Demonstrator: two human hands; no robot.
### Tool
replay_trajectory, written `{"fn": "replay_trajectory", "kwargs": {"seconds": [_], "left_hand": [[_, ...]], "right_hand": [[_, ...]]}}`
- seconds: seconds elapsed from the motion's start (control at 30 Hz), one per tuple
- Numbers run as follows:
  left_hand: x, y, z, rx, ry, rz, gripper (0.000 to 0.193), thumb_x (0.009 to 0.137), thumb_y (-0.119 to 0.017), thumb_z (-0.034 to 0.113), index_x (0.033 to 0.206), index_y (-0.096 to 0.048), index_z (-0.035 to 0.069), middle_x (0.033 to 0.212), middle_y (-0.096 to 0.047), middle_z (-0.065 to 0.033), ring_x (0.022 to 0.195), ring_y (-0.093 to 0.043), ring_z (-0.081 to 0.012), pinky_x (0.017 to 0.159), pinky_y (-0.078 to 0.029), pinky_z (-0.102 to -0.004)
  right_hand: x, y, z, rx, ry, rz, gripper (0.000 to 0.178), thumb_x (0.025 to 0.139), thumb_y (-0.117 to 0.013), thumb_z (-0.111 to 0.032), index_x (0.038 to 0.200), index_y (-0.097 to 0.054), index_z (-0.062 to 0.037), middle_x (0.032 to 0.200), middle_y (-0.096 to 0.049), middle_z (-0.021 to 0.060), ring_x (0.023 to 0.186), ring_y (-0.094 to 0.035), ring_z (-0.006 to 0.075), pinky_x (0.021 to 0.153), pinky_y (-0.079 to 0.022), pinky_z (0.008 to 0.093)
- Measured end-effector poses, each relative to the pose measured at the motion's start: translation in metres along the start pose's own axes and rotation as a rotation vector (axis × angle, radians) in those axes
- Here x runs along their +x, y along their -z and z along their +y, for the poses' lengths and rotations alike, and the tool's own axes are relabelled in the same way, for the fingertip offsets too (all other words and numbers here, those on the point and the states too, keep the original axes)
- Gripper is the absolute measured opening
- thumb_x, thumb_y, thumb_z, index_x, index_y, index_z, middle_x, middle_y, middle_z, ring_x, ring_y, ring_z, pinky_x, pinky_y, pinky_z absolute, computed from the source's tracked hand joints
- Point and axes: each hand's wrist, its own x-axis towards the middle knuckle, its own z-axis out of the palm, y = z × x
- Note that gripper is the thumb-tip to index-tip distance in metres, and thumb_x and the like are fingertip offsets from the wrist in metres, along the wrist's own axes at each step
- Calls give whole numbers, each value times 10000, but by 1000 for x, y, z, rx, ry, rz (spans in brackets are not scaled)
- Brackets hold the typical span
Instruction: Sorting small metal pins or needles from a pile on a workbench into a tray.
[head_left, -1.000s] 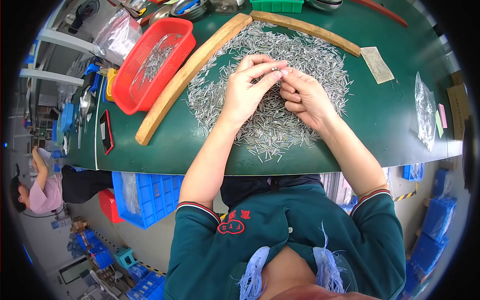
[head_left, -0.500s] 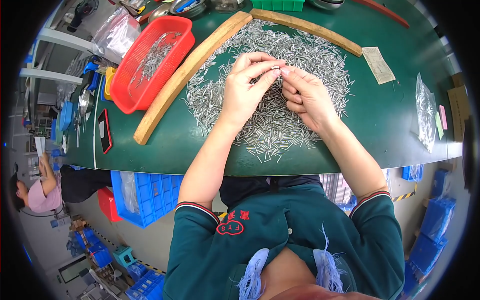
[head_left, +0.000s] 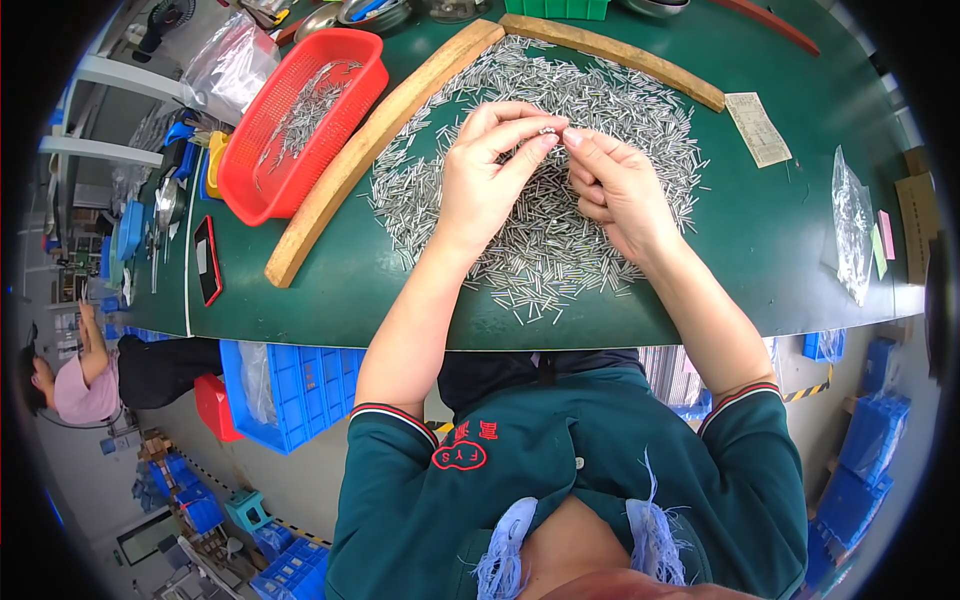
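Head camera: both of the person's bare hands are raised over a broad heap of short, silvery metal pins [head_left: 540, 265] spread on a green worktable [head_left: 770, 265]. The left hand [head_left: 478, 178] is part-closed, its thumb and bent fingers pinching a few small metal pieces [head_left: 548, 131] at the tips (they are too small for their exact number or shape to be told). The right hand [head_left: 628, 195] is nearly closed, the thumb laid against the forefinger and the other fingers curled into the palm; its fingertips are just beside those of the left, and whether they grip a piece of their own cannot be told. The heap reaches out on every side below the hands, with stray pins scattered along its near edge. A long wooden bar [head_left: 385, 148] runs along the heap's left side, and a second wooden bar [head_left: 615, 60] lies along its far side, the two meeting at a corner. Left of the first bar is a red basket [head_left: 238, 192] with a loose cluster of thin metal pieces [head_left: 312, 112] in it, and nearer, a red-edged phone [head_left: 208, 262]. To the right lie a paper slip [head_left: 757, 130], near the end of the far bar, and a clear plastic bag [head_left: 850, 230]. A green tray [head_left: 557, 8] is at the far edge of view.
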Motion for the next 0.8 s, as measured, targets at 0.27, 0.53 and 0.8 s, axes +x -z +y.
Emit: {"fn": "replay_trajectory", "kwargs": {"seconds": [0.27, 0.53, 0.8], "left_hand": [[-1, -4, -5, 147, -75, 41, 203, 802, -697, 80, 994, -735, 134, 972, -630, -18, 939, -581, -181, 793, -492, -292], [-3, -3, 1, 32, 27, -21, 234, 842, -670, 60, 1070, -714, 90, 1042, -625, -49, 993, -588, -143, 835, -487, -259], [-2, -6, 0, -291, 124, -37, 187, 864, -670, 131, 1034, -722, 76, 1023, -640, -65, 988, -589, -148, 854, -480, -270]], "right_hand": [[-1, -3, 2, -130, 55, 46, 258, 926, -620, -293, 998, -648, -47, 629, -416, -80, 478, -304, 2, 414, -214, 170], [2, 3, 2, 14, -23, -24, 244, 951, -577, -286, 829, -567, -75, 644, -441, -65, 473, -311, 3, 404, -216, 166], [1, 10, -2, 354, -161, -94, 179, 931, -508, -223, 880, -543, -55, 740, -457, -23, 526, -326, 25, 386, -211, 156]]}}
